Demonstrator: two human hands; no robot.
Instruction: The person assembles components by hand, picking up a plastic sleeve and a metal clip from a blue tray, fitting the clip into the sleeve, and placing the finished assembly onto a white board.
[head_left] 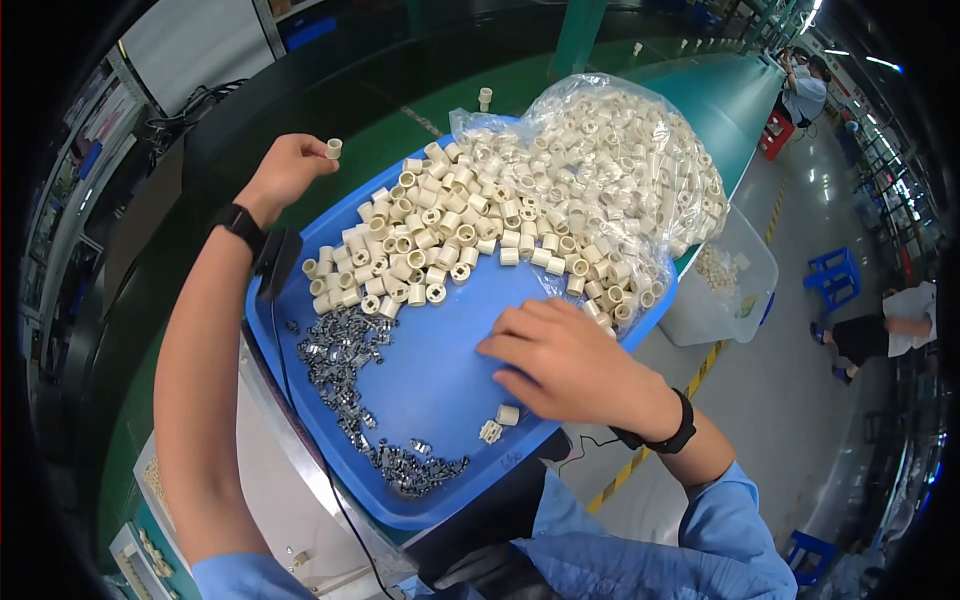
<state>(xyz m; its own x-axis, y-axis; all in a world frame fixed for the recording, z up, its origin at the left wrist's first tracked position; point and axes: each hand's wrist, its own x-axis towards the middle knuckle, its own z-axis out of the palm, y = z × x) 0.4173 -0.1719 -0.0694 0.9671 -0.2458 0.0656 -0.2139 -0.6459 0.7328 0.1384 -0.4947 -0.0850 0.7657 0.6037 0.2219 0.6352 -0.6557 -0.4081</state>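
My left hand [285,170] pinches a cream plastic ring [334,148] in its fingers above the blue tray [440,380], while my right hand [565,360] rests there with fingers spread flat, holding nothing.

The tray [440,370] at the centre of the frame is bright blue; the small plastic rings [430,245] heaped across its upper part are cream-white; the clear bag [620,160] at upper right shows the same cream through its glossy film; the little metal clips [345,365] along the tray's lower left are dull silver-grey; the belt [330,110] across the top is dark green; both wristbands [240,222] are black; the sleeves [700,540] at the bottom are light blue.
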